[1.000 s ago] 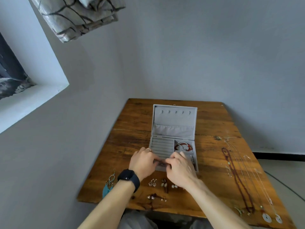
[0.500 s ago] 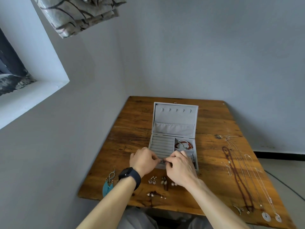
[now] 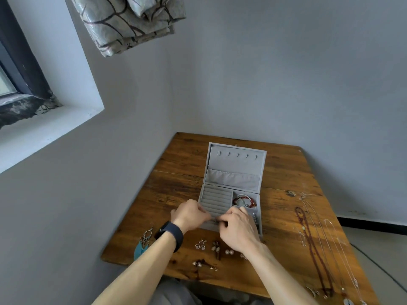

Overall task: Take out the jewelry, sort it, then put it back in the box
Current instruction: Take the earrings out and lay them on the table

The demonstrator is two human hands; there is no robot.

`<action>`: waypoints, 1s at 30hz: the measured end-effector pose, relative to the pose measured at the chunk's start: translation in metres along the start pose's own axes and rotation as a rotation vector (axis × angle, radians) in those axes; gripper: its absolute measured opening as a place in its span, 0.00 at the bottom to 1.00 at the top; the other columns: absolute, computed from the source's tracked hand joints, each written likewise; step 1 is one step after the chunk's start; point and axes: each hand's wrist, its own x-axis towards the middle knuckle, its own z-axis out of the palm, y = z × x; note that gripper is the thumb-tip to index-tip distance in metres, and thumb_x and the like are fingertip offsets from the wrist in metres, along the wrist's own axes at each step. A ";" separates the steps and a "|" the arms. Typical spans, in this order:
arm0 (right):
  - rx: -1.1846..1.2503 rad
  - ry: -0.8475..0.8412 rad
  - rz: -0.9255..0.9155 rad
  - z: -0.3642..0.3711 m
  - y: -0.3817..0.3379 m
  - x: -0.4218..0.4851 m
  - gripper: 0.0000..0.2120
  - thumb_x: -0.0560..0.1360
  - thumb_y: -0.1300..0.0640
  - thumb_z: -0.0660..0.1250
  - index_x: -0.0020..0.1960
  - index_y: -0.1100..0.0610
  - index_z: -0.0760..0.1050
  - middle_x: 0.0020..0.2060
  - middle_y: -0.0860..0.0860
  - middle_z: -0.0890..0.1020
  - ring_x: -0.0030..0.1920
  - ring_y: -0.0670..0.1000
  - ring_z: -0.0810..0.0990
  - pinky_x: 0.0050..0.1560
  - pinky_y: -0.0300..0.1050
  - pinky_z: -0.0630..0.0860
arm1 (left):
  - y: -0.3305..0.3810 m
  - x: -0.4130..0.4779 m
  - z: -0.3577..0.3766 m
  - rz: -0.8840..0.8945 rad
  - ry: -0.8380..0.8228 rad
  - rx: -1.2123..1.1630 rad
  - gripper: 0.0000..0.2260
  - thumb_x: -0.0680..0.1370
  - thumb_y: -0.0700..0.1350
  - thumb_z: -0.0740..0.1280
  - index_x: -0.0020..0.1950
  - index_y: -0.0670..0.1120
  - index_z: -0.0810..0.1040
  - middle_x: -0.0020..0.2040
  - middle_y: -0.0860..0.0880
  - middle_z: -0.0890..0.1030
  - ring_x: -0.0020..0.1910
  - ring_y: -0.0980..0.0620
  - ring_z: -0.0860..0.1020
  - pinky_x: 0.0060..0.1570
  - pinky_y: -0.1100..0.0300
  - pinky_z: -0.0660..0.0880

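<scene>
Both hands, left hand (image 3: 191,214) and right hand (image 3: 237,227), pinch something tiny together over the jewelry box's (image 3: 233,190) front edge; earrings (image 3: 200,245) lie just below.

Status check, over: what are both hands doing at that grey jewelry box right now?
Left hand and right hand pinching something tiny over the open grey velvet jewelry box. Red bead bracelet inside. Nothing blocking.
</scene>
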 end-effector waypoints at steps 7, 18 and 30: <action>-0.093 0.012 -0.035 0.008 -0.008 -0.004 0.16 0.80 0.49 0.60 0.65 0.48 0.79 0.58 0.43 0.76 0.62 0.47 0.68 0.64 0.44 0.68 | -0.045 -0.072 -0.017 -0.001 0.165 -0.571 0.04 0.76 0.52 0.72 0.47 0.54 0.85 0.46 0.58 0.84 0.50 0.63 0.80 0.45 0.69 0.71; -0.033 -0.170 0.184 -0.002 -0.016 0.023 0.12 0.78 0.48 0.65 0.57 0.48 0.82 0.60 0.50 0.80 0.66 0.57 0.70 0.62 0.53 0.72 | -0.063 -0.152 0.020 -0.001 0.192 -0.849 0.04 0.76 0.51 0.72 0.46 0.52 0.85 0.44 0.58 0.84 0.48 0.63 0.80 0.52 0.65 0.74; 0.222 0.009 0.137 -0.017 -0.014 -0.022 0.04 0.81 0.52 0.63 0.52 0.49 0.76 0.56 0.45 0.74 0.64 0.51 0.69 0.64 0.49 0.68 | -0.061 -0.151 0.047 0.156 0.239 -0.556 0.04 0.77 0.54 0.71 0.46 0.55 0.83 0.49 0.61 0.79 0.53 0.66 0.76 0.53 0.70 0.72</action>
